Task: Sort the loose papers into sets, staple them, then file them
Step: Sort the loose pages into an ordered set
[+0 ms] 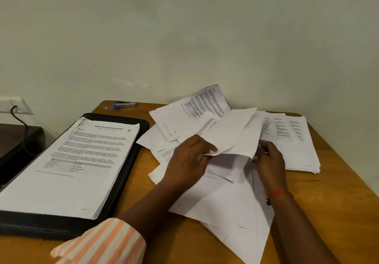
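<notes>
1. Looking down from the head view, the left hand [190, 157] pinches the near edge of a lifted sheet [229, 132], its fingers curled on the paper. This probably raises the sheet clear of the heap so it can be read and matched.
2. The right hand [270, 159] has thumb and fingers closed on the edge of raised paper just beside that sheet, likely to steady it. I cannot tell how many sheets it holds.
3. The loose papers [184, 116] lie fanned and overlapping across the middle of the tabletop [338, 212], under and around both hands, so sorting looks unfinished.
4. A squarer pile [297, 140] lies to the right of the heap, probably a set laid aside.
5. The open black folder [131, 161] lies at the left and holds a thick printed stack [71, 161], flat within its frame.
6. The stapler [125, 104] rests at the far edge, well apart from both hands.
</notes>
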Tool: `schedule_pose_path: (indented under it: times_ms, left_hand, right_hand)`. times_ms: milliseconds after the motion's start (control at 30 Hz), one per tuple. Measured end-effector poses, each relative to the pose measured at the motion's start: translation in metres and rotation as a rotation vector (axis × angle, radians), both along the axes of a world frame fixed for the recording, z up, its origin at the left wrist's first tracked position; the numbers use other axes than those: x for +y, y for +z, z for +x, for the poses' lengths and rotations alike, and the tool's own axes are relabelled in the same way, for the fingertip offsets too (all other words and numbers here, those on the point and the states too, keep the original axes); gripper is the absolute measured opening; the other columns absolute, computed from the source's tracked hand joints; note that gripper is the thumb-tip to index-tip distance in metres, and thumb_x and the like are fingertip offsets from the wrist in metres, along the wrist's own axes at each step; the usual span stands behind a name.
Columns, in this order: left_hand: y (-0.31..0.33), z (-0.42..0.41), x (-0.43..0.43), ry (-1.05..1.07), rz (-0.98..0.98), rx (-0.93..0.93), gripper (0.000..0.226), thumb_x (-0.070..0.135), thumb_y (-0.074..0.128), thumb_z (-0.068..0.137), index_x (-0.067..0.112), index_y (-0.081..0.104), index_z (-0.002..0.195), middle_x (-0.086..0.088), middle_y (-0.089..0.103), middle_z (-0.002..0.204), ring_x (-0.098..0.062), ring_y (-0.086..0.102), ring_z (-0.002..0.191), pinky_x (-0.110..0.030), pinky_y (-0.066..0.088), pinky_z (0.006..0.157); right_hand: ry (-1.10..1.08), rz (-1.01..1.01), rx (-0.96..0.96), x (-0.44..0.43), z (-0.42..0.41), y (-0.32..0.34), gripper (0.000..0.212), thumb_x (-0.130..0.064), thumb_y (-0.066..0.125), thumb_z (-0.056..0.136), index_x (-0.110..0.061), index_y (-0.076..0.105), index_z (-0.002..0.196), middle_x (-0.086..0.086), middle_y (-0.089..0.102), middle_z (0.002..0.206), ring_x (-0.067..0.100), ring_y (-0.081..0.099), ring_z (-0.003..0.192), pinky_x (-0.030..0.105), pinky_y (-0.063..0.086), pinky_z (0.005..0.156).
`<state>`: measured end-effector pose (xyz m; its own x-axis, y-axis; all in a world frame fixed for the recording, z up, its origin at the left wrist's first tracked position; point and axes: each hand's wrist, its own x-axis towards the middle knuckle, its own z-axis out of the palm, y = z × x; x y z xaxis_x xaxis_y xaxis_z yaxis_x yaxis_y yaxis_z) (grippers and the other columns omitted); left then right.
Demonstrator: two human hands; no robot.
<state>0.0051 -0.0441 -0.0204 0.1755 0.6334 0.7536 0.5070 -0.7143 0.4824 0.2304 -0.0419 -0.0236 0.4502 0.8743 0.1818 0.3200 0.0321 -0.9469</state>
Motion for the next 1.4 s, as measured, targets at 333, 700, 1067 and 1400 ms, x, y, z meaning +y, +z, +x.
schedule_pose_path:
  times_ms: [333, 700, 1067, 1400]
  left_hand:
    - [0.018, -0.025, 0.019, -0.214, -0.713, -1.000, 0.025, 0.033, 0.080, 0.078, 0.019, 0.076, 0.099, -0.015, 0.074, 0.108, -0.031, 0.070, 0.104, -0.064, 0.053, 0.094]
    - [-0.007, -0.067, 0.052, 0.213, -0.811, -1.107, 0.032, 0.021, 0.058, 0.103, 0.028, 0.051, 0.134, 0.007, 0.068, 0.114, -0.015, 0.069, 0.101, -0.037, 0.060, 0.077]
    - [-0.003, -0.052, 0.041, -0.130, -0.851, -0.774, 0.069, 0.043, 0.080, 0.080, 0.031, 0.046, 0.139, 0.001, 0.067, 0.130, -0.024, 0.071, 0.112, -0.051, 0.060, 0.088]
    - [-0.023, -0.048, 0.044, -0.006, -0.828, -0.647, 0.052, 0.022, 0.072, 0.091, 0.037, 0.051, 0.137, 0.006, 0.066, 0.130, -0.020, 0.065, 0.118, -0.051, 0.056, 0.099]
  right_hand:
    - [0.123, 0.272, -0.266, -0.008, -0.012, 0.004, 0.078, -0.031, 0.077, 0.084, -0.027, 0.038, 0.152, -0.003, 0.046, 0.134, 0.010, 0.053, 0.113, 0.019, 0.052, 0.084]
    - [0.445, 0.067, -0.596, 0.001, -0.016, -0.028, 0.079, -0.021, 0.080, 0.085, -0.035, 0.038, 0.151, -0.001, 0.050, 0.136, 0.018, 0.050, 0.130, 0.038, 0.045, 0.107]
    - [0.384, -0.140, -0.794, -0.006, -0.024, -0.019, 0.062, -0.040, 0.062, 0.096, -0.037, 0.035, 0.152, -0.012, 0.049, 0.140, 0.009, 0.041, 0.136, 0.041, 0.017, 0.112]
    - [0.671, -0.115, -0.443, -0.014, -0.021, -0.007, 0.038, -0.002, 0.072, 0.087, -0.023, 0.068, 0.118, -0.014, 0.071, 0.114, 0.003, 0.065, 0.111, 0.030, 0.050, 0.101]
